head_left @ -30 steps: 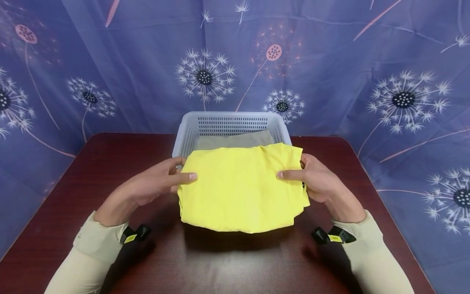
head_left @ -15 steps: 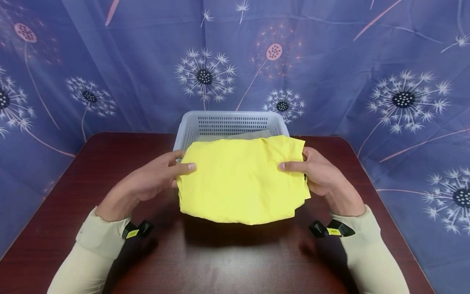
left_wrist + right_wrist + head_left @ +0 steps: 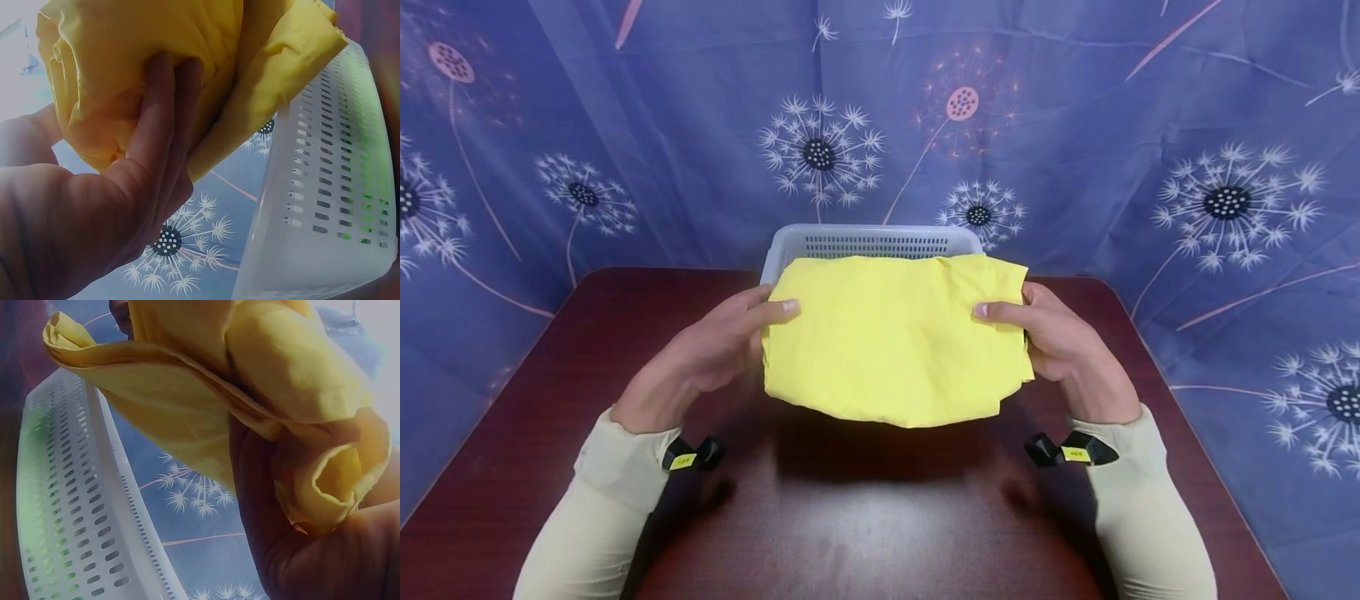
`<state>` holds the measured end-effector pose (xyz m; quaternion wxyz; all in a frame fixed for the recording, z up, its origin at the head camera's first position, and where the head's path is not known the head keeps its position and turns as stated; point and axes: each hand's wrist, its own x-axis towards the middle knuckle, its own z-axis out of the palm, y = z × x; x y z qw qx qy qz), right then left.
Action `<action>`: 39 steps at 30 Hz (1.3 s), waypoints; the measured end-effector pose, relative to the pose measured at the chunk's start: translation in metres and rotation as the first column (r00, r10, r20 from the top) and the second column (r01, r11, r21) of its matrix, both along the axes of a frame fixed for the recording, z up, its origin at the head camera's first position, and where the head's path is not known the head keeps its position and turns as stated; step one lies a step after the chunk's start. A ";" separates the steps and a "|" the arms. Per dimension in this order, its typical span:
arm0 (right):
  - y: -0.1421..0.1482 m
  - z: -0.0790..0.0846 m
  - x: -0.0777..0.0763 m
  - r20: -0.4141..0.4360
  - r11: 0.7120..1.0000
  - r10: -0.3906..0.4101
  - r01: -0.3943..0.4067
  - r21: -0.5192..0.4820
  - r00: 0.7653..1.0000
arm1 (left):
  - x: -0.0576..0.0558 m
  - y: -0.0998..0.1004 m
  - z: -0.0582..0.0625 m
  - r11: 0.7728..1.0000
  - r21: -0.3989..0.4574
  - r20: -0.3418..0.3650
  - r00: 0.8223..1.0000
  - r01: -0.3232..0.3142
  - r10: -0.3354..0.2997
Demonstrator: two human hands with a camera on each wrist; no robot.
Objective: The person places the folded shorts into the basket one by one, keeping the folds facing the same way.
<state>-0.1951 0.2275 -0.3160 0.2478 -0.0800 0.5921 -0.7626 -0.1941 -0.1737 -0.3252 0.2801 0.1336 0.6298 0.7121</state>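
A folded yellow cloth (image 3: 891, 342) is held up in front of the basket, covering most of it in the head view. My left hand (image 3: 718, 342) grips its left edge, thumb on top and fingers underneath. At the opposite edge, my right hand (image 3: 1060, 342) pinches it the same way. From the left wrist, the fingers (image 3: 159, 119) press into the underside of the bunched cloth (image 3: 144, 44). The right wrist view shows a rolled, tube-like end of the cloth (image 3: 337, 481) lying in the palm.
The pale plastic basket (image 3: 880, 230) with slotted walls stands at the back of the dark red-brown table (image 3: 865, 533). Something green shows through its slots (image 3: 350, 212) in both wrist views. A blue dandelion-print curtain (image 3: 700, 125) hangs behind and at both sides.
Both hands have moved forward together with the yellow cloth, toward and over the basket. The greyish cloth seen inside the basket earlier is now hidden behind it.
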 end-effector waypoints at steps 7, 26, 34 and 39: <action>0.002 0.001 -0.006 0.025 0.999 0.003 -0.002 -0.038 1.000 | -0.010 0.002 0.000 0.999 0.053 0.000 1.000 -0.006 0.006; -0.001 -0.005 -0.027 0.040 0.992 -0.036 0.040 -0.116 0.999 | -0.031 0.005 -0.006 0.987 0.127 0.073 0.993 -0.097 0.088; -0.003 -0.010 -0.033 0.111 0.989 -0.076 0.088 -0.116 0.991 | -0.037 0.011 -0.014 0.982 0.168 0.132 0.989 -0.088 0.066; -0.005 -0.013 -0.037 0.132 0.986 -0.101 0.117 -0.119 0.986 | -0.038 0.014 -0.014 0.974 0.207 0.142 0.988 -0.094 0.065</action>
